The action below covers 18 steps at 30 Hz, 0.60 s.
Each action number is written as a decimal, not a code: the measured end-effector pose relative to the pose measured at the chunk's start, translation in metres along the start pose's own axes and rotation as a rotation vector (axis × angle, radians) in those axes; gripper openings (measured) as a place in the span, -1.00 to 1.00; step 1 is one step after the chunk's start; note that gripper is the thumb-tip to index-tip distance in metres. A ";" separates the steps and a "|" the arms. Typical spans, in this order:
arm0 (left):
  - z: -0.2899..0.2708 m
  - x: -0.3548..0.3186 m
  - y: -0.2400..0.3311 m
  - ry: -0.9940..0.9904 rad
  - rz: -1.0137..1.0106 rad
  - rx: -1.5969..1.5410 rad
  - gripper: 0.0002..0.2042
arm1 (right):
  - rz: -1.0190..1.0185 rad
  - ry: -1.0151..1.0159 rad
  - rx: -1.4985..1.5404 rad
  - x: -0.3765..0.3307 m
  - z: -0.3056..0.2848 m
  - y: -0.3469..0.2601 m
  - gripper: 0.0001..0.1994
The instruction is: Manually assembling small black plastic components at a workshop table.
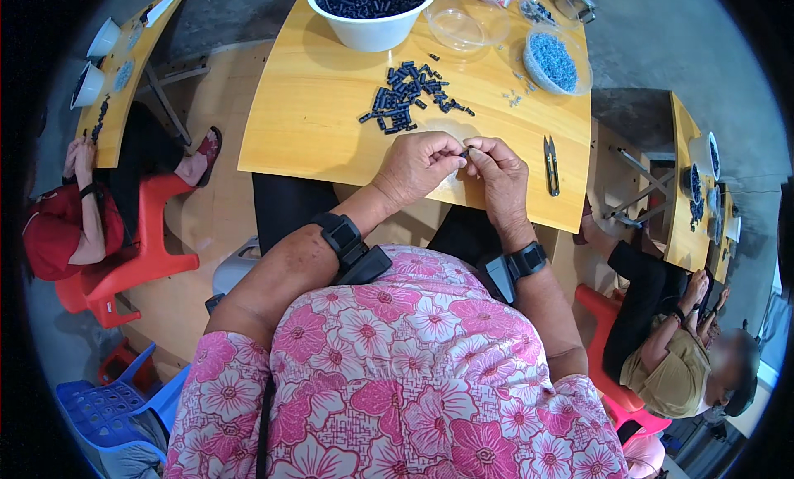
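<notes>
Both of my hands meet over the front edge of the yellow table (314, 107). My left hand (423, 163) pinches a small black plastic part (466, 152) between thumb and fingers. From the other side my right hand (499, 169) closes its thumb and forefinger on the same part, which the fingertips mostly hide. Just beyond my left hand lies a loose pile of small black tubular parts (405, 95). A pair of black thread snips (552, 166) rests on the table to the right of my right hand.
A white tub (364, 34) heaped with black parts stands at the far side. Right of it are a clear round container (467, 24) and a tub of light blue pieces (552, 61), with some clear bits spilled nearby. Co-workers sit at tables on the left and right.
</notes>
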<state>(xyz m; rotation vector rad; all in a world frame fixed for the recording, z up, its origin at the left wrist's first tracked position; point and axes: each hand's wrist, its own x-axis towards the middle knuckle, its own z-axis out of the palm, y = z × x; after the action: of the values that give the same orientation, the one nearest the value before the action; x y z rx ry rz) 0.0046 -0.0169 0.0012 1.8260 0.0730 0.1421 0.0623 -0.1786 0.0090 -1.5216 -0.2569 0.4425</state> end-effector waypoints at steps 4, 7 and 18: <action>0.000 0.000 -0.001 -0.001 -0.002 -0.041 -0.92 | -0.001 0.010 0.012 -0.002 0.003 -0.004 -0.87; 0.001 0.000 -0.001 0.036 0.008 -0.088 -0.92 | -0.031 0.030 -0.039 -0.003 0.006 -0.007 -0.88; 0.000 0.002 -0.006 -0.003 -0.018 -0.196 -0.93 | -0.269 0.072 -0.351 -0.006 0.009 0.002 -0.85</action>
<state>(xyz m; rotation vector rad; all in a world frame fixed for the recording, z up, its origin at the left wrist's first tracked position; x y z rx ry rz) 0.0069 -0.0152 -0.0043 1.6293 0.0708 0.1292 0.0529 -0.1731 0.0077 -1.8094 -0.4955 0.1310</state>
